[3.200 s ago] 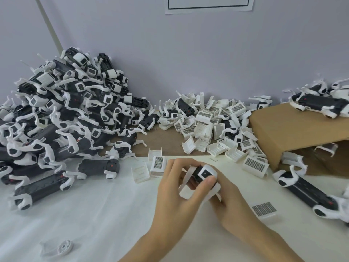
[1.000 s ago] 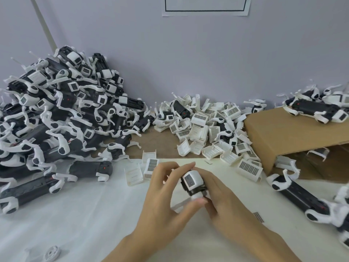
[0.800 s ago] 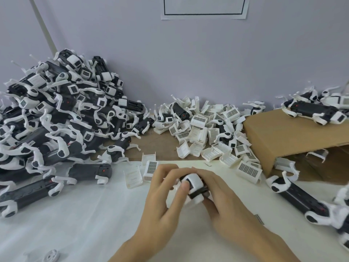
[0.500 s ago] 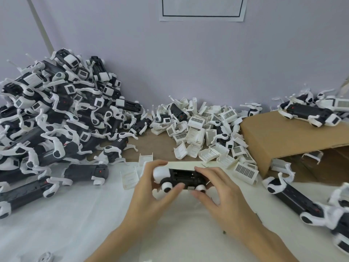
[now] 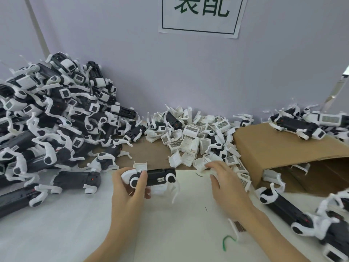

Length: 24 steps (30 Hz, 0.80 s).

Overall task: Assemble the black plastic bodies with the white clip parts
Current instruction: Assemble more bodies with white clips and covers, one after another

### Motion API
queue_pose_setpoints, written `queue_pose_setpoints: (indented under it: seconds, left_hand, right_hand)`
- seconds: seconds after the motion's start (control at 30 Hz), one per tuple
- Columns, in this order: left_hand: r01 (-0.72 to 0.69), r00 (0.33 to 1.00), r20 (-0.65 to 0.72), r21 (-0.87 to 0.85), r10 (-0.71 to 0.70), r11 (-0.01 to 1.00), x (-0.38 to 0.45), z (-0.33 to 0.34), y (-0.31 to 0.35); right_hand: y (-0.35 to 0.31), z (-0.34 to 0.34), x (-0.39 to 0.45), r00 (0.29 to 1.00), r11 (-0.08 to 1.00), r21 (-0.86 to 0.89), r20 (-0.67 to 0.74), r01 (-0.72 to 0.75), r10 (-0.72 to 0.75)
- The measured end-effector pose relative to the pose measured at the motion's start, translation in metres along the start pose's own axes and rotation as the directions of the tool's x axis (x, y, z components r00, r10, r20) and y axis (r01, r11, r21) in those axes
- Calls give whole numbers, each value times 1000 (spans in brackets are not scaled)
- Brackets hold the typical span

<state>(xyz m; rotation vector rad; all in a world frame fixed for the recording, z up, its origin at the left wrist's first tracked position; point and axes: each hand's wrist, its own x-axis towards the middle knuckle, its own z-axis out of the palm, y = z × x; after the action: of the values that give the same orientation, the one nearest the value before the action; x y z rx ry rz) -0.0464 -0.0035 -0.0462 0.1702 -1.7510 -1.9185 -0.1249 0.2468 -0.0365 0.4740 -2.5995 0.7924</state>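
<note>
Left hand (image 5: 127, 188) grips black body (image 5: 151, 177); long axis left-right.

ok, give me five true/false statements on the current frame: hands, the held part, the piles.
1. The left hand grips a black plastic body with white round end pieces. True.
2. The right hand also holds that body. False: it is apart from it, fingers spread near the loose white clip parts with grilles.
3. The big heap of black-and-white units lies on the left. True.
4. The brown cardboard box has nothing on it. False: black-and-white units lie on top.
5. The wall sign has red lettering. False: dark green characters in a frame.
</note>
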Motion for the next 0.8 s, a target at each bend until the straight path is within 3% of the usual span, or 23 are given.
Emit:
queue_pose_setpoints:
  seconds: [0.13,0.3,0.4,0.5,0.67,0.8]
  left_hand:
    - [-13,999,38,4,12,1000,-4,1,5]
    - [-30,995,97,56,24,998,-6,1,3]
    - [-27,993,115,63,19,998,-5,2,0]
    - [-12,994,111,61,5,998,-4,2,-1]
    - [34,995,91,51,-39,998,-4,2,-1]
    - [37,995,86,59,-42,998,-4,2,0]
  right_hand:
    - [8,14,35,987,950,-303,157,73,-26]
    - [5,10,43,995,963,-261,85,69,-49]
    - [0,-1,36,1000,998,-60,6,-18,19]
    - [-9,-10,19,991,966,227,-23,-124,133]
    - [-26,-14,-10,940,702,685,-71,-197,333]
    - [-33,-12,-21,922,516,818,42,-253,386]
